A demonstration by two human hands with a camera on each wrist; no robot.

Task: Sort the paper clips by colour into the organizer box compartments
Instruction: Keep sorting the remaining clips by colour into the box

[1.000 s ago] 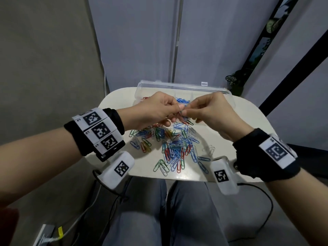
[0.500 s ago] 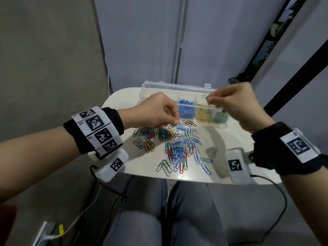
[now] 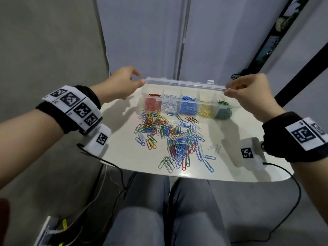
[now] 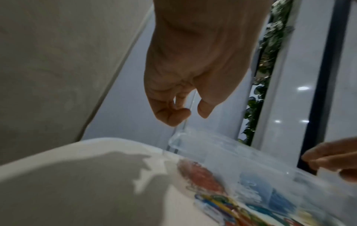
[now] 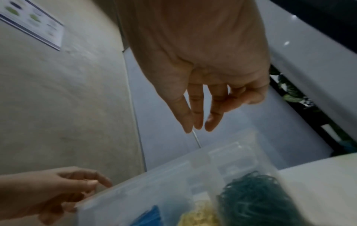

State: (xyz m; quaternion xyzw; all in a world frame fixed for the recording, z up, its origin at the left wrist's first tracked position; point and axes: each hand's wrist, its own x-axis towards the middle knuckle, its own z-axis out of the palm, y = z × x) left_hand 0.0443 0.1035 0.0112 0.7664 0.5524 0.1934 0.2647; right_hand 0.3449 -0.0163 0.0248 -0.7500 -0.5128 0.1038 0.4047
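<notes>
my left hand [image 3: 122, 84] and my right hand [image 3: 248, 91] each pinch one end of the clear lid [image 3: 184, 85] of the organizer box [image 3: 188, 105], thumb and fingers curled on its front edge, the lid standing half raised between them. under the lid, just toward me from both hands, sit the sorted compartments: red nearest my left hand, then white, blue, yellow, and green nearest my right. the unsorted paper clips [image 3: 174, 139] lie in a mixed heap on the counter [image 3: 124, 153], nearer to me than either hand, with a few strays trailing toward my right wrist.

my worry is the lid coming down now: that would shut the box with the heap unsorted. green and red clips also poke above their walls, so i judge a closing lid could catch them, flick them into a neighbouring colour, or jam. uneven pressure from one hand may skid the light box into the heap.
</notes>
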